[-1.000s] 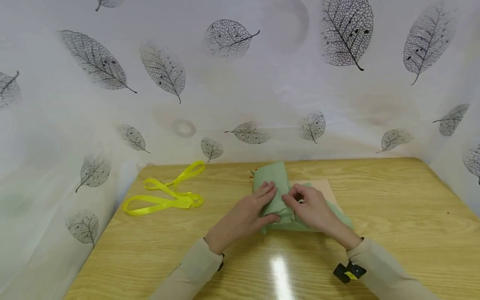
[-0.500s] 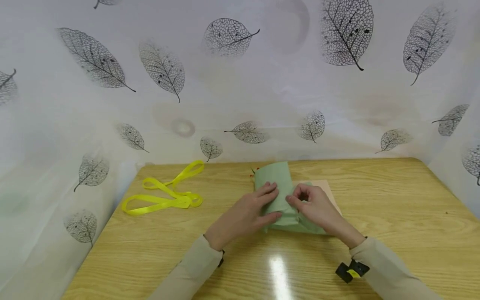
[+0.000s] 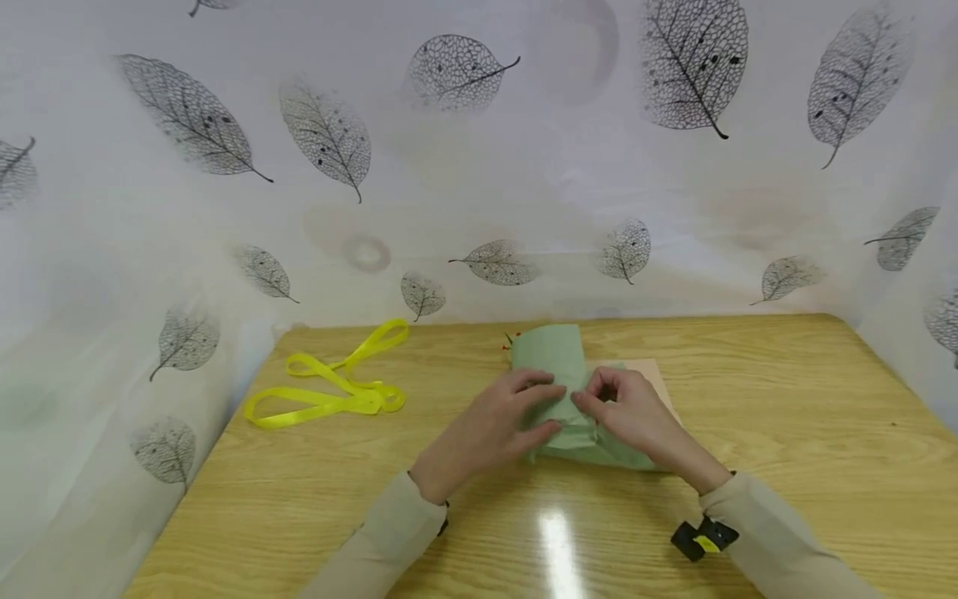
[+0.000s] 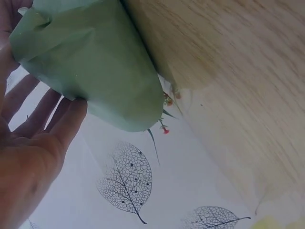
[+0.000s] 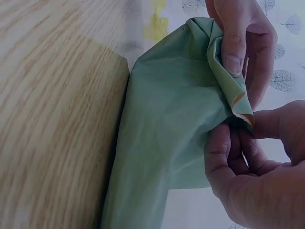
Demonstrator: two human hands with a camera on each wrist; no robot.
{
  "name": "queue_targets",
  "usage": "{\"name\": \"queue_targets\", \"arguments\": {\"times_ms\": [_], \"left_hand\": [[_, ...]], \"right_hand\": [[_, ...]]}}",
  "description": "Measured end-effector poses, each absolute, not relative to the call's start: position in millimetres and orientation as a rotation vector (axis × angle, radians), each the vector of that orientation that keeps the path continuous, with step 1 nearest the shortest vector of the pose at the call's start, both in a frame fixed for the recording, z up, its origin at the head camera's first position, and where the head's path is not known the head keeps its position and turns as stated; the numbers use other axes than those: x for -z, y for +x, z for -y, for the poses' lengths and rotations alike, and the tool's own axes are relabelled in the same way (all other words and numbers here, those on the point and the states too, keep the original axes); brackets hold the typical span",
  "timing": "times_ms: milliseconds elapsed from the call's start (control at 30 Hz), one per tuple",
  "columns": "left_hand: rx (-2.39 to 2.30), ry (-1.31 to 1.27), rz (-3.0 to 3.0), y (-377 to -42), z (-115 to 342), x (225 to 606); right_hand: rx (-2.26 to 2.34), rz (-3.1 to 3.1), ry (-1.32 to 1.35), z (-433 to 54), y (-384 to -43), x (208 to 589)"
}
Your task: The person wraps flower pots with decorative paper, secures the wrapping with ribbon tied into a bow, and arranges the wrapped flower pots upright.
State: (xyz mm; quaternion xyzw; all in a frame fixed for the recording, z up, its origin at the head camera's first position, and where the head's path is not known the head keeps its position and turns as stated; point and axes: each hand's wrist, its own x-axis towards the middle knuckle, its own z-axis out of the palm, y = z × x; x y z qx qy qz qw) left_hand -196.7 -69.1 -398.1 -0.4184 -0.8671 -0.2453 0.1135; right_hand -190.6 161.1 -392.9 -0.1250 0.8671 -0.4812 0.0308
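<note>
Green wrapping paper (image 3: 550,353), peach on its inner side, is folded into a bundle on the table. Small red flowers (image 4: 165,130) and thin green leaves poke out from its far end. My left hand (image 3: 486,428) rests on the bundle with its fingers spread and slightly bent. In the right wrist view, the left thumb (image 5: 233,57) lies along the rolled paper edge. On the near right side my right hand (image 3: 636,416) pinches the paper's edge between thumb and fingers (image 5: 219,148). What lies inside the bundle is mostly hidden.
A loosely looped yellow ribbon (image 3: 322,406) lies at the left of the wooden table (image 3: 808,416). A peach sheet (image 3: 651,374) shows behind my right hand. A white cloth with leaf prints (image 3: 539,191) hangs behind the table.
The paper's folded flap has shifted slightly right and lies wider. My right hand has moved a little right with the edge. My left fingers have bent and drawn nearer the right hand.
</note>
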Motion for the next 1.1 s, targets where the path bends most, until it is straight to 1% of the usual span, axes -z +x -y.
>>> {"name": "queue_targets", "arguments": {"times_ms": [1100], "left_hand": [[0.648,-1.309,2.509,-199.0,67.1,390.1]], "right_hand": [[1.410,-2.571,-0.245,-166.2,-189.7,394.0]]}}
